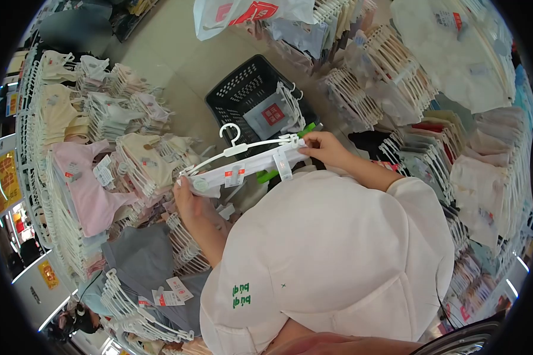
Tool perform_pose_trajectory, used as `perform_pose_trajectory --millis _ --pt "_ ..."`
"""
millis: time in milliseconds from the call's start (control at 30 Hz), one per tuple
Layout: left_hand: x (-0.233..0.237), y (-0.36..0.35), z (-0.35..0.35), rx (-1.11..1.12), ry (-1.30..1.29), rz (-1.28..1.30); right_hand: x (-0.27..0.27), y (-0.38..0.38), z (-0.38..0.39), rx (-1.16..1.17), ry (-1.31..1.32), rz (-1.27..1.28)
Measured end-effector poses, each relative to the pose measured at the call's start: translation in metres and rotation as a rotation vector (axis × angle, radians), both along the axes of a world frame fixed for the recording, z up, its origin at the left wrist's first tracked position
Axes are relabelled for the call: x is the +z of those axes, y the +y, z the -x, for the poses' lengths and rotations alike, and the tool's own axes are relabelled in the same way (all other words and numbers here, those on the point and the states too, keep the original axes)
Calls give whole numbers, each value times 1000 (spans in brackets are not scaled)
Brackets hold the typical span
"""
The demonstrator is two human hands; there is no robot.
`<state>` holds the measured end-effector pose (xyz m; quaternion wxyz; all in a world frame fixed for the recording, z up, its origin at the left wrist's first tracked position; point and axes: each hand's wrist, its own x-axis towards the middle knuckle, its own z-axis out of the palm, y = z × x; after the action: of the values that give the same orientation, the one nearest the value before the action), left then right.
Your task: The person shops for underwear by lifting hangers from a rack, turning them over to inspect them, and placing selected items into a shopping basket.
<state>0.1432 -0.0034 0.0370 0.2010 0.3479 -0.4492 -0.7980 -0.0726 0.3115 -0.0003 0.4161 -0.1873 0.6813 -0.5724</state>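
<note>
Held out at full width in a clothing shop aisle: a white garment (256, 167) on a white plastic hanger (236, 149), gathered into a long, narrow strip beneath the hanger's bar and sloping upward from left to right. Plain white along its visible length, but too bunched to tell its cut. Set near its left end, a pale round sticker (200, 184); around the middle, a red-and-white tag (234, 176); farther right, a longer whitish tag (282, 164), hanging at a tilt, with print too small to read. Above the strip, a curved hook.

At the left end, gripped by the left hand (189, 203), with fingertips closed on the garment and some fingers hidden from view. At the right end, pinched by the right hand (326, 149), with thumb and fingers together at the edge, beside the hanger's tip.

Just beyond, partly covered by the hanger: a black basket (234, 92) with green handle parts, containing a grey package (266, 115) marked with a red square. To the left, racked close together, a pink top (83, 186) and grey garments (137, 251); to the right, rows of pale clothing (482, 189).
</note>
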Motion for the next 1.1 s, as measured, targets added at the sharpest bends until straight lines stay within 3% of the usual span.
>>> perform_pose_trajectory --millis 100,233,333,433,500,633,667,833,967,1100 --pt "-4 -4 5 31 -33 5 -7 -5 -3 -97 76 -22" --pt "-7 -16 15 -97 12 -36 -11 -17 -4 -77 17 -104" --pt "-1 -21 23 -154 7 -16 -3 -37 -12 -123 207 54" --pt "0 -34 27 -192 -21 40 -1 -55 -21 -177 42 206" --pt "-4 -43 31 -201 -49 62 -8 -62 -26 33 -94 243" --pt "-23 -60 38 -151 -180 71 -11 -82 -45 118 -102 44" --pt "-30 -64 41 -152 -210 102 -25 -86 -54 115 -80 119" --pt "-79 -77 52 -133 -335 244 -36 -100 -64 206 17 -62" --pt "-116 -82 52 -220 -408 286 -50 -97 -62 150 -3 -123" --pt "-147 -75 56 -168 -335 252 -49 -86 -46 12 181 -238"
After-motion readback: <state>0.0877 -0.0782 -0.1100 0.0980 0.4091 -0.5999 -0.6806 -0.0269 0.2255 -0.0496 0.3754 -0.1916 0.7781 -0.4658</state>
